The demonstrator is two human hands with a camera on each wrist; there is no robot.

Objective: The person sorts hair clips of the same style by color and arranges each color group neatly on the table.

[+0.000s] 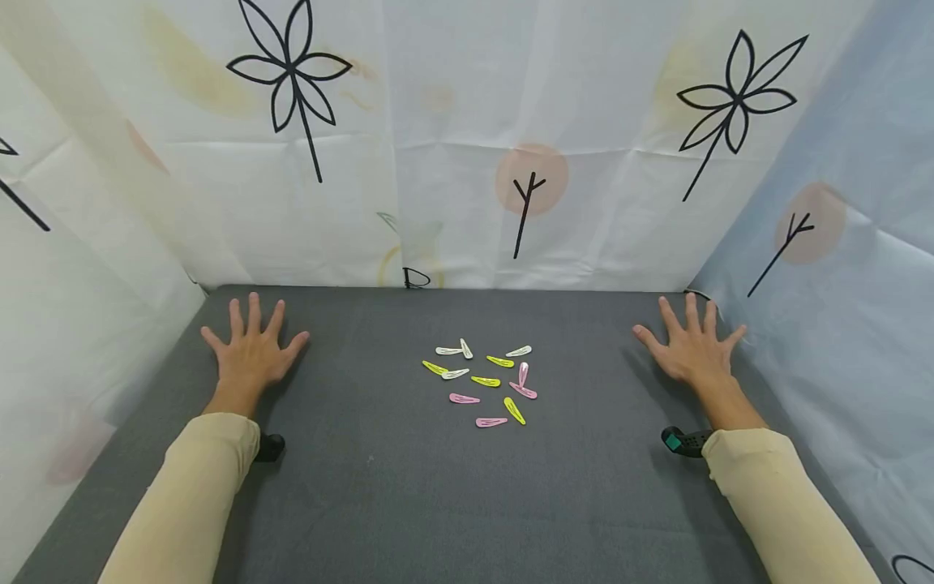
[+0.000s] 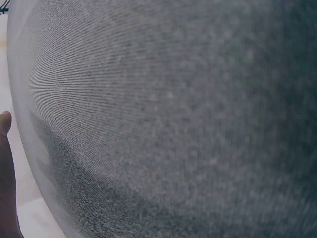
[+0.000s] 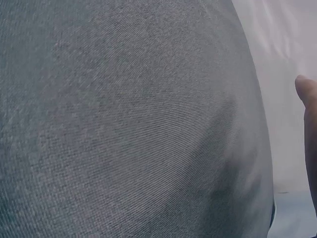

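Both hands are held out flat with fingers spread, and neither holds anything. My left hand [image 1: 251, 357] is over the left side of the grey table, well apart from the hair clips. On the far right side is my right hand [image 1: 696, 353]. Between them several snap hair clips lie scattered: white ones such as the clip [image 1: 520, 351] at the back, yellow ones such as the clip [image 1: 514, 410], and pink ones such as the clip [image 1: 492, 422] at the front. Some overlap or touch, like a yellow clip [image 1: 434, 367] against a white clip [image 1: 456, 374]. Each wrist view catches only part of a hand at its edge.
The grey cloth-covered table [image 1: 379, 503] ends at a white curtain [image 1: 452, 97] with leaf drawings. More curtain stands close along the left and right sides. A dark wrist camera [image 1: 686, 442] sits at the right cuff, another [image 1: 270, 448] at the left.
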